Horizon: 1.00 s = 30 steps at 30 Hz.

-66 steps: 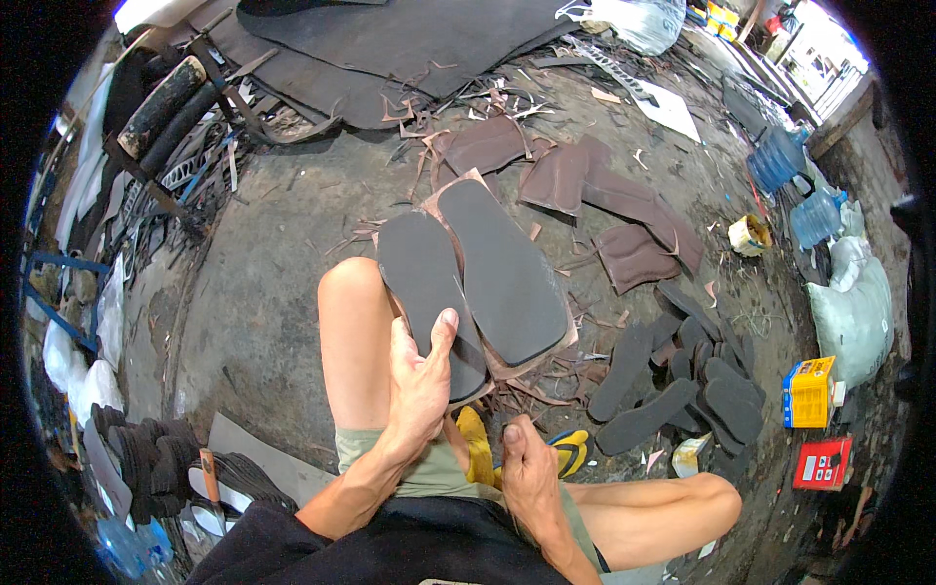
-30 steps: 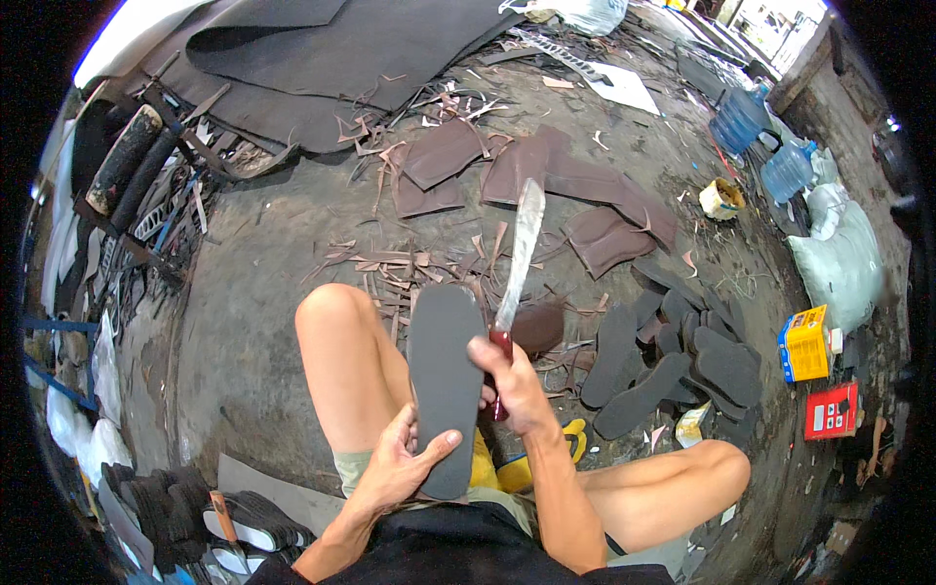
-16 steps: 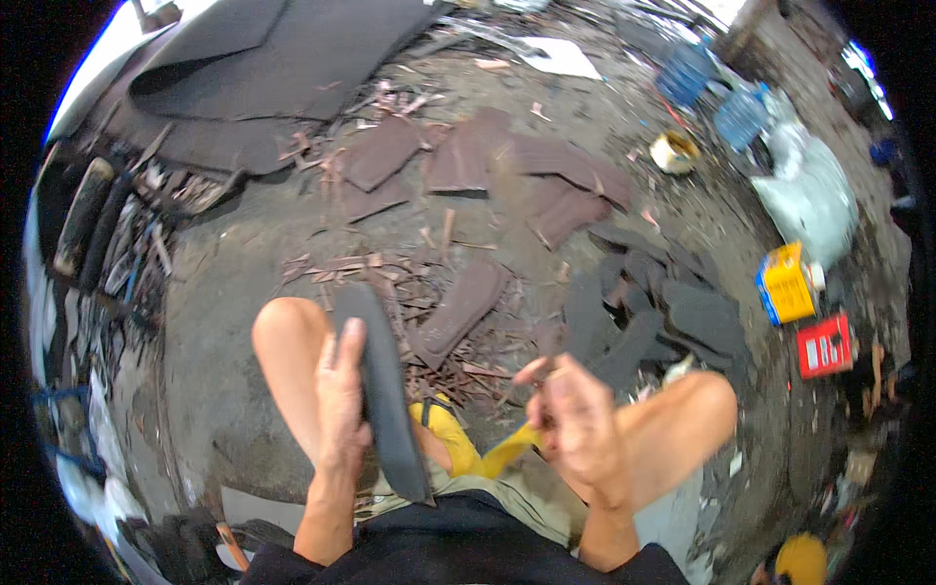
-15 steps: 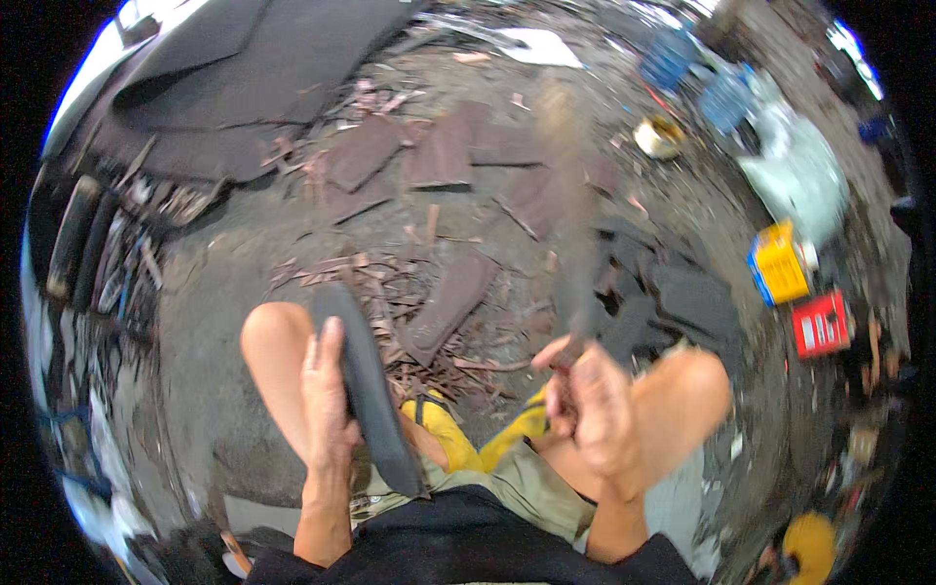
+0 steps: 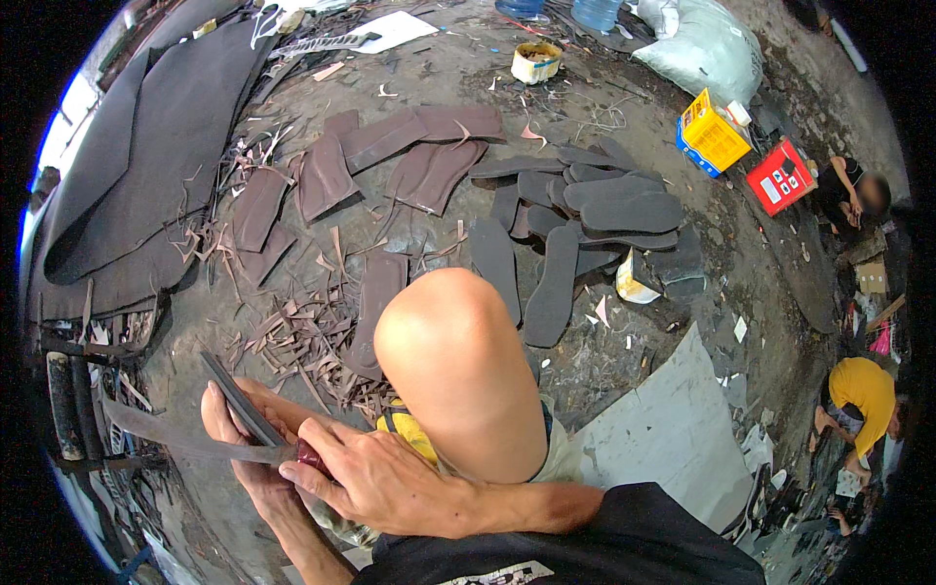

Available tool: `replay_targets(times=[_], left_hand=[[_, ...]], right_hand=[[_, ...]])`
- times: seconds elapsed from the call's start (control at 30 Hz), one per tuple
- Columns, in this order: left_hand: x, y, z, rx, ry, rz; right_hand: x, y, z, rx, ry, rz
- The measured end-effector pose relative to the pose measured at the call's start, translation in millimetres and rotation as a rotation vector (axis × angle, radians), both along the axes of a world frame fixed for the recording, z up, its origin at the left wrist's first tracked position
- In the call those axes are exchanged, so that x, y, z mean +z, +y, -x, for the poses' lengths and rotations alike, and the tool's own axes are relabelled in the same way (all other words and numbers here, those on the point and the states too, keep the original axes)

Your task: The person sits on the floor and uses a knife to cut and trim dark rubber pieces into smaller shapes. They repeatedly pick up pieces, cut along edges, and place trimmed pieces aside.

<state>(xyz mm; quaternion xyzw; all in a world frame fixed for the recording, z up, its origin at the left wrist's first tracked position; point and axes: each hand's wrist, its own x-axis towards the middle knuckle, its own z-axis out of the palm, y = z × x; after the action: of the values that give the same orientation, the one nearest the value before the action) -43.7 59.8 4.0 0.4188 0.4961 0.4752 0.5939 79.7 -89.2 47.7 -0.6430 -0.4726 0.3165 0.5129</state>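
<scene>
My left hand [image 5: 255, 475] grips a dark grey shoe sole [image 5: 241, 402], seen nearly edge-on, beside my left shin. My right hand [image 5: 390, 483] is closed around the dark red handle of a knife [image 5: 185, 435]. The long, slightly curved blade points left and passes across the lower part of the sole; whether its edge touches the sole I cannot tell. My right knee rises just beyond my right hand. Part of a yellow sandal [image 5: 409, 429] shows beneath it.
Brown trimmed strips [image 5: 312, 346] and brown sole pieces [image 5: 429, 175] lie ahead. Grey soles [image 5: 624, 210] are piled right of them. Dark sheet material [image 5: 146, 185] spreads far left. A yellow box [image 5: 712, 135], a red box [image 5: 780, 177] and people [image 5: 860, 400] are at the right.
The knife, upright and blurred in my right hand before, has swung left across the sole. Both hands are now together on the left, and the view has turned rightward.
</scene>
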Motion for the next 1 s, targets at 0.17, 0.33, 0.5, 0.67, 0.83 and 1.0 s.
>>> replay_targets(times=[0.17, 0.33, 0.5, 0.67, 0.83, 1.0], left_hand=[[0, -1, -6, 0.039, -0.174, 0.066], [25, -14, -22, -0.096, -0.254, 0.336], [23, -14, -35, -0.226, -0.328, 0.463], [23, -11, -39, -0.165, -0.304, 0.451], [27, -21, -40, -0.214, -0.184, 0.392], [23, -40, -30, -0.370, -0.157, 0.272]], right_hand=[[-5, -6, -21, -0.002, 0.005, 0.073], [-26, -15, -37, -0.114, -0.080, 0.245], [-40, -32, -43, -0.162, -0.101, 0.234], [-49, -58, -30, -0.164, -0.172, 0.333], [-66, -68, -22, -0.203, -0.200, 0.291], [-55, -26, -36, -0.241, -0.219, 0.252]])
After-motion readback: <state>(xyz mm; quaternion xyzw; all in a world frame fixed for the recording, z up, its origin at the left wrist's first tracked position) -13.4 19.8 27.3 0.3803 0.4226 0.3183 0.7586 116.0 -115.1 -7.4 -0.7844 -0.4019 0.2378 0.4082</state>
